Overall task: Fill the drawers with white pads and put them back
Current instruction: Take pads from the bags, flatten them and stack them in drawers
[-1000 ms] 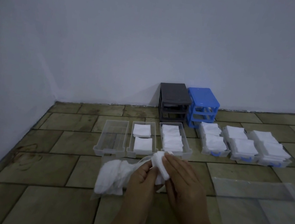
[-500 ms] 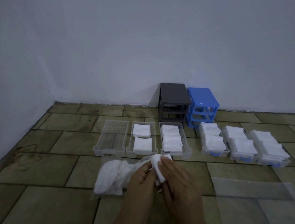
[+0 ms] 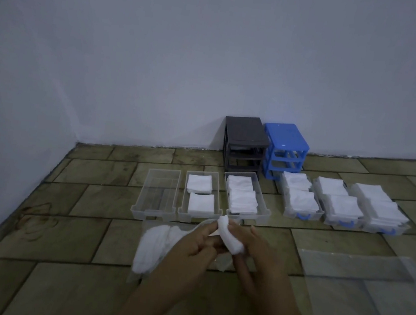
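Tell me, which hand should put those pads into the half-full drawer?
Probably the right hand: its fingers hold the white pads, while the left hand grips the plastic bag. The half-full drawer lies just ahead.

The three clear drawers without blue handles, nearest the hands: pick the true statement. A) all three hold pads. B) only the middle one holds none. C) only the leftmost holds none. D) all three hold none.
C: the leftmost drawer shows only its bare ribbed bottom, the middle drawer holds two pad stacks, and the right drawer is packed with pads.
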